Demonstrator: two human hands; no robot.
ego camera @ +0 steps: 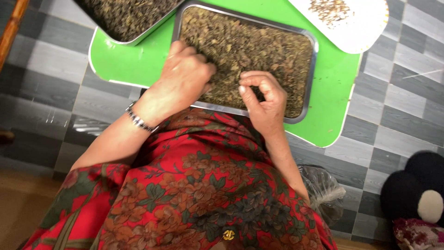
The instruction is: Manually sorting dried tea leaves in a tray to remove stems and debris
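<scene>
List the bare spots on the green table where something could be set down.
Free: green table strip right of the metal tray, below the white tray; and the near-left corner between the second metal tray and table edge. Crowded: tray's near edge, where the left hand and right hand work the dried leaves.

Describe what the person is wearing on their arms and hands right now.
Both hands are bare, no gloves. The left hand has a silver metal link bracelet at the wrist. The right hand has nothing on its wrist. Short sleeves of a red floral garment leave the forearms uncovered.
</scene>
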